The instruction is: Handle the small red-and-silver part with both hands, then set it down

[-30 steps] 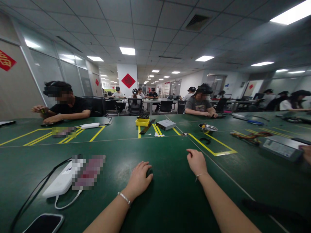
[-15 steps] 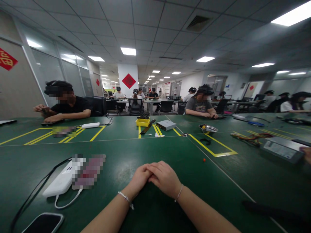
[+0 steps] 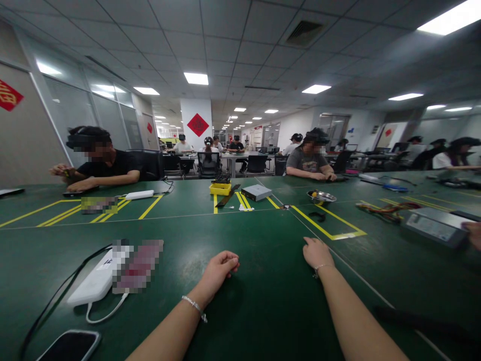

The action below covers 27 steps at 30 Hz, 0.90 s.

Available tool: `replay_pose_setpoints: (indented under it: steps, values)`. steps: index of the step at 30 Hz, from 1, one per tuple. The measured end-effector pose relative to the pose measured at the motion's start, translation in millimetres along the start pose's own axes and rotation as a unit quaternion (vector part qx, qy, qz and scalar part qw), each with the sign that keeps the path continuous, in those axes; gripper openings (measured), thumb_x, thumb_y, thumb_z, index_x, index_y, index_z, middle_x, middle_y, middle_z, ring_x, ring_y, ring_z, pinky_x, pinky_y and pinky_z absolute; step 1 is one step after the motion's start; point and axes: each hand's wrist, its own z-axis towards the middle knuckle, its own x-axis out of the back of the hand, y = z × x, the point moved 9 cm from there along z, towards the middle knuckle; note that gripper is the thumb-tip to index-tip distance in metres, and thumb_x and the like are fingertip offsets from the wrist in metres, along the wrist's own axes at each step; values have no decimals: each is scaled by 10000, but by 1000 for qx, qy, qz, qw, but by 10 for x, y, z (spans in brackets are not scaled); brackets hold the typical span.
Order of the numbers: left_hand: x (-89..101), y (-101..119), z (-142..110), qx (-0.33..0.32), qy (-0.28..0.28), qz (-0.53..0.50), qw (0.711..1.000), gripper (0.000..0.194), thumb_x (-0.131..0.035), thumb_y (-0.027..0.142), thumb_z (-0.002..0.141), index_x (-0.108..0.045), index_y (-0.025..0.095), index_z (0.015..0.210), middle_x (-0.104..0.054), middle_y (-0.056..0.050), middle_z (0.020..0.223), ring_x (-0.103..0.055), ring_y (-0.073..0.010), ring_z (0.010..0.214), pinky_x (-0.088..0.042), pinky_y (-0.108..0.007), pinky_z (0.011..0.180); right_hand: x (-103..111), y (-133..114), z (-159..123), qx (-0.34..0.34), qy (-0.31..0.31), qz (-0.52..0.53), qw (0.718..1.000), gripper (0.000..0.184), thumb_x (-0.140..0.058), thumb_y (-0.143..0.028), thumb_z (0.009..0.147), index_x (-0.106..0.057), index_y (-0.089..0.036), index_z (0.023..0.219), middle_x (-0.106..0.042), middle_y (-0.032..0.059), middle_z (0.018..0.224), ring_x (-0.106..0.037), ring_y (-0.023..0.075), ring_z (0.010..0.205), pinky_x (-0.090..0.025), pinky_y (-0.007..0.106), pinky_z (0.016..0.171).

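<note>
My left hand (image 3: pixel 221 271) rests on the green table (image 3: pixel 263 311), its fingers loosely curled with nothing seen in them. Farther right, my right hand (image 3: pixel 317 253) reaches forward over the spot where a small red ball lay, and the ball is out of sight. One fingertip points out to the left; the back of the hand hides the other fingers. A thin bracelet circles each wrist.
Left of my arms lie a white power bank (image 3: pixel 99 278), a blurred phone (image 3: pixel 139 268) and a dark phone (image 3: pixel 69 346). Ahead are a yellow bin (image 3: pixel 220 189), a grey metal box (image 3: pixel 256 192) and a steel bowl (image 3: pixel 321 197). A power supply unit (image 3: pixel 432 226) sits at right.
My clasped hands have come apart. The right hand has moved right and forward, over the place of the red ball, while the left stays put with fingers curled.
</note>
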Motion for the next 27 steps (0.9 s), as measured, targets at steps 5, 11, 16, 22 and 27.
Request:
replay_pose_setpoints:
  steps: [5,11,16,22,27]
  values:
    - [4,22,-13,12,-4,5,1000,302,-557,391,656,-551,139,822,-567,-9,676,-509,-107,627,-353,-204,537,62,16,-39,-17,-10,7,1000,379,-330,-92,731,-602,-149,990,-564,149,1022,-517,251,938,-399,355,761]
    - [-13,15,-7,-11,-30,1,999,331,-509,407,705,-553,139,894,-551,-5,668,-500,-97,613,-346,-203,538,147,-320,-161,13,1,130,991,233,-425,-200,732,-610,-175,872,-593,108,936,-561,201,807,-424,309,675]
    - [-37,-21,5,-7,-42,7,999,333,-498,368,722,-551,145,963,-557,-18,731,-507,-101,660,-360,-210,573,40,-938,-367,54,-87,430,897,158,-459,-240,723,-565,-184,825,-606,52,815,-564,140,701,-425,269,619]
    - [-58,12,-10,-3,-46,9,999,309,-513,322,711,-559,145,961,-571,-30,775,-510,-110,690,-368,-219,599,-28,-1591,-777,36,-239,659,712,155,-437,-175,721,-531,-176,844,-533,-18,643,-497,66,515,-379,199,492]
    - [-49,49,-34,1,-38,27,999,300,-569,306,664,-579,149,919,-569,-24,764,-496,-113,676,-370,-223,599,-36,-1752,-928,47,-290,680,671,162,-525,-162,681,-544,-156,842,-539,-12,653,-487,57,520,-389,200,522]
